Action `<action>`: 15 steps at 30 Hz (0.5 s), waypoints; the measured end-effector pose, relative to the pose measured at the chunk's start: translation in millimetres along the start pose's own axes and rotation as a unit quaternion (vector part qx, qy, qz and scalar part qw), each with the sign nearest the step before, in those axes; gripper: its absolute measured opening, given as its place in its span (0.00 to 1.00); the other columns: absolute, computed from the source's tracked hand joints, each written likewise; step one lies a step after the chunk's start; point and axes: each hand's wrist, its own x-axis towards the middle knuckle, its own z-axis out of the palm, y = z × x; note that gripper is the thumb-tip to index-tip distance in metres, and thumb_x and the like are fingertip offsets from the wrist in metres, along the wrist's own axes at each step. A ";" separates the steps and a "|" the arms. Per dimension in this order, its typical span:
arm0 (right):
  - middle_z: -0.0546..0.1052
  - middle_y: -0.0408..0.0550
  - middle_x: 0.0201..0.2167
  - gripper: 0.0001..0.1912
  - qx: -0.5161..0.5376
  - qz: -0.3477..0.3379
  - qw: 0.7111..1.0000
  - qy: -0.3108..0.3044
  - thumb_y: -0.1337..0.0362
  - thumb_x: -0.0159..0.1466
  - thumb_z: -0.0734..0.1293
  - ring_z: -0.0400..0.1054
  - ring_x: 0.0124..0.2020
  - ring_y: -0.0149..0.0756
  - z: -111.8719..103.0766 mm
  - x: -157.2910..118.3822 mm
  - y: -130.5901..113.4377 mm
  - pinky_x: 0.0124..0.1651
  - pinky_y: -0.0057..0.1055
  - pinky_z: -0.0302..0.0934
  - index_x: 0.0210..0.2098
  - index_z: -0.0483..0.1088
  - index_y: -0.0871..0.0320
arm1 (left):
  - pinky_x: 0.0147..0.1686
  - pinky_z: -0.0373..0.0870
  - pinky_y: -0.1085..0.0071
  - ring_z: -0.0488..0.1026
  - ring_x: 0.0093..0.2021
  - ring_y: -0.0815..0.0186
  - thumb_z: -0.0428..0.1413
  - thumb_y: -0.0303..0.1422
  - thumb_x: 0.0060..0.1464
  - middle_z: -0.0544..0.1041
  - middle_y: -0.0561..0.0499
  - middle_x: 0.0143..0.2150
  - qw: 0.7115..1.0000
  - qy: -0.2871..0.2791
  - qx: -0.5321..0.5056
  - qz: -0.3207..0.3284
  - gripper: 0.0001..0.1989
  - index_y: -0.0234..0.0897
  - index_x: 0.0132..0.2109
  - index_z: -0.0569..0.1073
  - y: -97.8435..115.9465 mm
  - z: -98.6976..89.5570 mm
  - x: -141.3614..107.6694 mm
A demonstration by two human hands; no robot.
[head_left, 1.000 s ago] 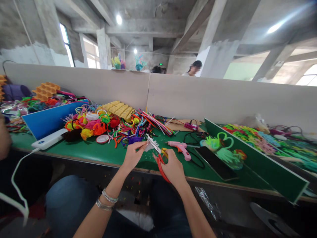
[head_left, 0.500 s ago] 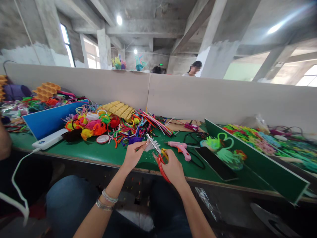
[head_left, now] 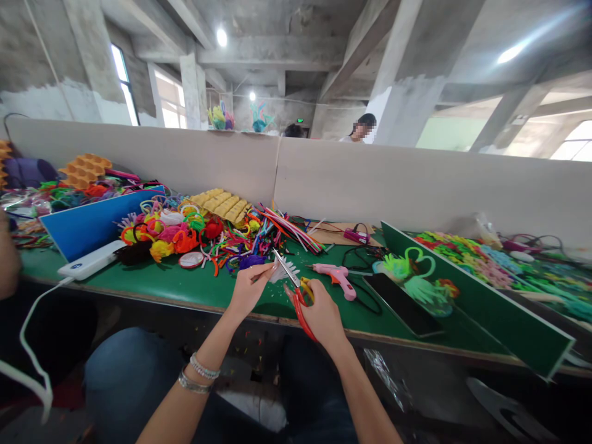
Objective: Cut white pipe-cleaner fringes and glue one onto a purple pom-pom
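Left of the pink glue gun (head_left: 340, 277), left hand (head_left: 250, 288) pinches a white bristly piece (head_left: 279, 275), apparently steadying it against scissors (head_left: 290, 272) held in the closed grip of right hand (head_left: 324, 311).

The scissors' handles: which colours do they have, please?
The scissors' handles are red and yellow, partly covered by the right hand; the head view shows this best.

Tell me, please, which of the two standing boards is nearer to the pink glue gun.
The green board, at the right, past the phone. The blue board stands farther from the glue gun, at the left, behind the white device.
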 end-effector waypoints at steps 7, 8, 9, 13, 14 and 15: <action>0.67 0.43 0.26 0.19 0.003 -0.018 1.000 0.002 0.46 0.54 0.56 0.61 0.25 0.30 0.2 -0.4 -0.2 0.26 0.25 0.50 0.27 0.59 0.56 | 0.38 0.70 0.68 0.73 0.37 0.62 0.54 0.34 0.45 0.77 0.47 0.37 1.000 -0.003 -0.010 0.002 0.13 0.33 0.38 0.75 -1.2 -0.3 0.4; 0.68 0.43 0.26 0.18 0.006 -0.022 1.000 0.002 0.46 0.54 0.57 0.60 0.24 0.30 0.1 -0.3 -0.5 0.26 0.25 0.50 0.27 0.59 0.56 | 0.38 0.70 0.68 0.73 0.37 0.62 0.54 0.34 0.45 0.77 0.47 0.37 1.000 -0.003 -0.009 0.001 0.13 0.33 0.38 0.75 -1.3 -0.4 0.4; 0.68 0.43 0.26 0.18 0.009 -0.026 1.000 0.002 0.46 0.54 0.57 0.60 0.24 0.30 -0.1 -0.1 -0.7 0.26 0.25 0.50 0.26 0.60 0.56 | 0.38 0.70 0.68 0.73 0.37 0.62 0.54 0.34 0.45 0.77 0.47 0.37 1.000 -0.002 -0.007 0.002 0.13 0.33 0.38 0.75 -1.5 -0.4 0.5; 0.68 0.43 0.24 0.17 0.022 -0.042 0.999 0.001 0.48 0.54 0.58 0.59 0.23 0.29 -0.5 1.2 -1.0 0.26 0.25 0.51 0.24 0.61 0.57 | 0.37 0.70 0.68 0.73 0.36 0.62 0.54 0.35 0.45 0.77 0.46 0.36 1.000 -0.003 0.004 0.002 0.13 0.33 0.37 0.76 -3.2 -0.2 0.6; 0.68 0.44 0.24 0.17 0.022 -0.046 0.999 0.001 0.48 0.54 0.58 0.59 0.23 0.29 -0.5 1.5 -0.6 0.26 0.25 0.51 0.24 0.61 0.57 | 0.37 0.70 0.68 0.73 0.36 0.62 0.54 0.35 0.45 0.77 0.46 0.36 1.000 -0.004 0.006 0.001 0.13 0.33 0.37 0.75 -3.9 0.0 0.6; 0.68 0.44 0.24 0.17 0.020 -0.049 0.999 0.000 0.49 0.54 0.58 0.59 0.23 0.30 -0.4 1.7 -0.1 0.26 0.25 0.50 0.24 0.61 0.57 | 0.38 0.70 0.68 0.73 0.37 0.62 0.54 0.35 0.45 0.77 0.46 0.37 1.000 -0.005 0.006 0.000 0.13 0.33 0.38 0.75 -4.6 0.1 0.6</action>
